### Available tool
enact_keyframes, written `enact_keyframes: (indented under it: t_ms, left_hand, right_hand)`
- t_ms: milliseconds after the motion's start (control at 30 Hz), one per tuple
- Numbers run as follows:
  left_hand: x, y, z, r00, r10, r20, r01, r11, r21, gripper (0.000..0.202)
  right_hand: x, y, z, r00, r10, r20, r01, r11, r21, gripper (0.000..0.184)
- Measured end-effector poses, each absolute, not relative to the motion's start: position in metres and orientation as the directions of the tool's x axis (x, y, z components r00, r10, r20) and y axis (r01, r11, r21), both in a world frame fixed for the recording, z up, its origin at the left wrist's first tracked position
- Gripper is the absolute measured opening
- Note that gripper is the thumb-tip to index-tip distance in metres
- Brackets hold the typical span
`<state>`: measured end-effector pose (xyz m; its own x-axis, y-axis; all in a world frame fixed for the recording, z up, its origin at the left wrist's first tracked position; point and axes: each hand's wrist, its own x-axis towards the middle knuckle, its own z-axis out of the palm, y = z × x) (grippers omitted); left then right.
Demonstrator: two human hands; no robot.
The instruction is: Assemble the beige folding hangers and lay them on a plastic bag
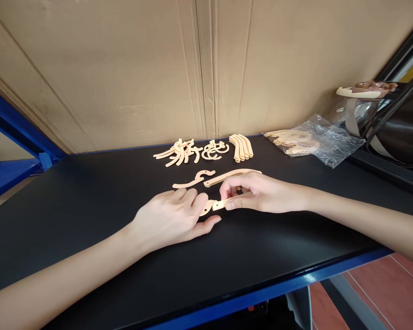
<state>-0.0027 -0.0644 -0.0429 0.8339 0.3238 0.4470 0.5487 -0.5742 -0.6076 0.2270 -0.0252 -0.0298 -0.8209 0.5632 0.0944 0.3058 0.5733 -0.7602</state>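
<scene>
My left hand (174,213) is closed over a cream plastic hook piece (205,210) with a round hole; most of it is hidden under the fingers. Its thumb sticks out to the right, below the piece. Pinched between my right thumb and fingers is a cream plastic arm piece (219,205), its holed end close against the hook piece. Whether the two ends are joined, I cannot tell. My right hand (258,192) hides the rest of the arm piece. Just beyond my hands lie a loose S-curved hook piece (189,183) and a long curved arm piece (223,176).
Along the back of the black table (72,192) are a pile of hook pieces (181,151), a small heap of curved pieces (213,150) and a stack of several arm pieces (241,147). A clear bag (316,137) with more parts and a dark bag (399,133) are at the right. Cardboard (124,68) stands behind.
</scene>
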Motion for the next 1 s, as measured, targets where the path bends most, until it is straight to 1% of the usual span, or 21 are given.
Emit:
enact_keyframes:
  t_ms: [100, 267, 400, 533, 600, 633, 700, 733, 800, 900, 1000]
  left_hand:
    - [-0.003, -0.064, -0.043, 0.845, 0.309, 0.437, 0.531, -0.577, -0.621, 0.039]
    - [-0.005, -0.064, -0.044, 0.847, 0.304, 0.437, 0.525, -0.609, -0.594, 0.039]
    - [-0.005, -0.065, -0.045, 0.832, 0.322, 0.452, 0.540, -0.655, -0.528, 0.038]
    - [-0.004, -0.062, -0.042, 0.808, 0.378, 0.451, 0.570, -0.694, -0.439, 0.035]
    - [-0.004, -0.058, -0.040, 0.814, 0.377, 0.441, 0.559, -0.716, -0.419, 0.034]
    - [-0.005, -0.055, -0.040, 0.818, 0.375, 0.437, 0.551, -0.728, -0.407, 0.033]
    - [-0.007, -0.049, -0.041, 0.810, 0.388, 0.441, 0.555, -0.749, -0.361, 0.027]
    - [-0.009, -0.046, -0.042, 0.792, 0.410, 0.452, 0.574, -0.753, -0.323, 0.024]
    - [-0.014, -0.041, -0.046, 0.735, 0.482, 0.477, 0.632, -0.741, -0.225, 0.021]
    - [-0.020, -0.037, -0.051, 0.622, 0.611, 0.490, 0.724, -0.687, -0.061, 0.023]
    - [-0.023, -0.037, -0.051, 0.509, 0.716, 0.477, 0.773, -0.624, 0.113, 0.026]
  right_hand:
    - [0.227, -0.024, -0.030, -0.822, 0.563, 0.083, 0.306, 0.561, -0.769, 0.024]
    - [0.227, -0.023, -0.030, -0.827, 0.555, 0.082, 0.305, 0.568, -0.765, 0.022]
    - [0.227, -0.023, -0.029, -0.829, 0.549, 0.108, 0.300, 0.599, -0.742, 0.021]
    - [0.231, -0.021, -0.025, -0.816, 0.550, 0.176, 0.305, 0.670, -0.677, 0.023]
    - [0.236, -0.018, -0.021, -0.793, 0.566, 0.226, 0.337, 0.716, -0.612, 0.027]
    - [0.238, -0.017, -0.019, -0.782, 0.574, 0.244, 0.369, 0.741, -0.560, 0.030]
    - [0.243, -0.014, -0.016, -0.771, 0.582, 0.260, 0.447, 0.784, -0.430, 0.035]
    - [0.245, -0.013, -0.015, -0.772, 0.582, 0.256, 0.480, 0.798, -0.365, 0.035]
    - [0.248, -0.009, -0.013, -0.783, 0.576, 0.236, 0.519, 0.813, -0.264, 0.031]
    - [0.252, -0.004, -0.011, -0.779, 0.582, 0.234, 0.563, 0.813, -0.146, 0.029]
    - [0.256, 0.001, -0.007, -0.755, 0.601, 0.261, 0.606, 0.792, -0.073, 0.030]
